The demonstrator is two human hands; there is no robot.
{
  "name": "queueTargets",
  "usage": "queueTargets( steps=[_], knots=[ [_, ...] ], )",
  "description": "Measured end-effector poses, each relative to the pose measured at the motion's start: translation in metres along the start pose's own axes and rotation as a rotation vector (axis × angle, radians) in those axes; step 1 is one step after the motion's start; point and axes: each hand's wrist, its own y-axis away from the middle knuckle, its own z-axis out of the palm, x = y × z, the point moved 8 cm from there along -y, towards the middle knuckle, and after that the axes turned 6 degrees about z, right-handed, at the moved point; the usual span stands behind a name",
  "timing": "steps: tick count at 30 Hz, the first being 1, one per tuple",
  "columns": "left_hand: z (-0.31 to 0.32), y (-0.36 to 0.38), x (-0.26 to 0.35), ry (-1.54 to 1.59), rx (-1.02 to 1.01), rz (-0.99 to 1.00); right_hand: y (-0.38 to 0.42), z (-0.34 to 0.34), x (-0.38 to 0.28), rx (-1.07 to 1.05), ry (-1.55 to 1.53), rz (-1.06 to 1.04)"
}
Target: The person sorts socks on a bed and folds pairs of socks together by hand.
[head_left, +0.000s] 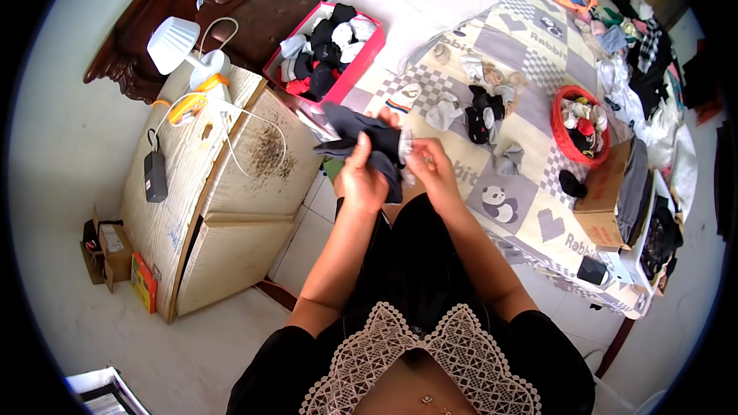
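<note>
Dark grey socks (361, 132) hang bunched in front of me, over the gap between the cabinet and the bed. My left hand (363, 177) is wrapped around them, its thumb lying on top of the cloth. At their right side my right hand (432, 173) pinches a whitish, thin edge (405, 146) with fingers and thumb. Just beyond the hands, a white sock with coloured stripes (403, 98) lies on the bed. Further right are a pale grey sock (443, 112) and a small pile of black socks (483, 114).
A pink box (361, 69) full of socks stands at the bed's head. A red basket (559, 132) of socks and a cardboard box (603, 198) sit on the right side of the patterned bedsheet (530, 177). Left stands a worn cabinet (231, 253) with a lamp (175, 44).
</note>
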Motion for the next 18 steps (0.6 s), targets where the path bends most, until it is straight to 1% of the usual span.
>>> queueTargets(
  steps=[1,3,4,5,6,7,9,10,11,13,14,16,17,18],
  knots=[
    [-0.004,0.007,-0.007,-0.08,0.078,-0.035,-0.004,0.004,0.006,0.017,-0.053,-0.005],
    [-0.009,0.008,-0.009,-0.083,0.062,-0.032,-0.007,-0.003,0.016,0.079,-0.024,0.081],
    [-0.017,0.007,-0.005,-0.053,0.114,-0.042,-0.007,-0.005,0.016,0.073,-0.026,0.083],
    [-0.026,0.006,-0.001,-0.022,0.169,-0.052,-0.004,-0.011,0.0,0.107,0.054,-0.098],
    [-0.037,0.006,0.003,-0.053,0.231,-0.132,0.001,-0.014,-0.017,0.143,0.131,-0.281],
    [-0.039,0.005,0.01,-0.052,0.349,-0.088,0.002,-0.017,-0.019,0.141,0.129,-0.28],
    [-0.062,0.0,0.019,-0.084,0.415,-0.03,0.01,-0.028,-0.023,0.164,0.124,-0.304],
    [-0.069,0.0,0.022,-0.106,0.446,0.011,0.011,-0.03,-0.021,0.144,0.174,-0.262],
    [-0.073,0.001,0.02,-0.106,0.444,0.004,0.013,-0.032,-0.02,0.151,0.176,-0.261],
    [-0.072,0.0,0.017,-0.062,0.419,-0.011,0.013,-0.033,-0.013,0.105,0.022,-0.211],
    [-0.072,0.0,0.016,-0.046,0.419,-0.008,0.013,-0.037,-0.01,0.105,0.022,-0.214],
    [-0.067,0.0,0.017,-0.06,0.417,-0.019,0.009,-0.047,0.01,0.121,-0.122,0.008],
    [-0.065,0.0,0.016,-0.075,0.417,-0.03,0.009,-0.049,0.012,0.12,-0.121,0.008],
    [-0.066,0.001,0.014,-0.074,0.416,-0.03,0.009,-0.049,0.002,0.152,-0.05,-0.03]
  ],
)
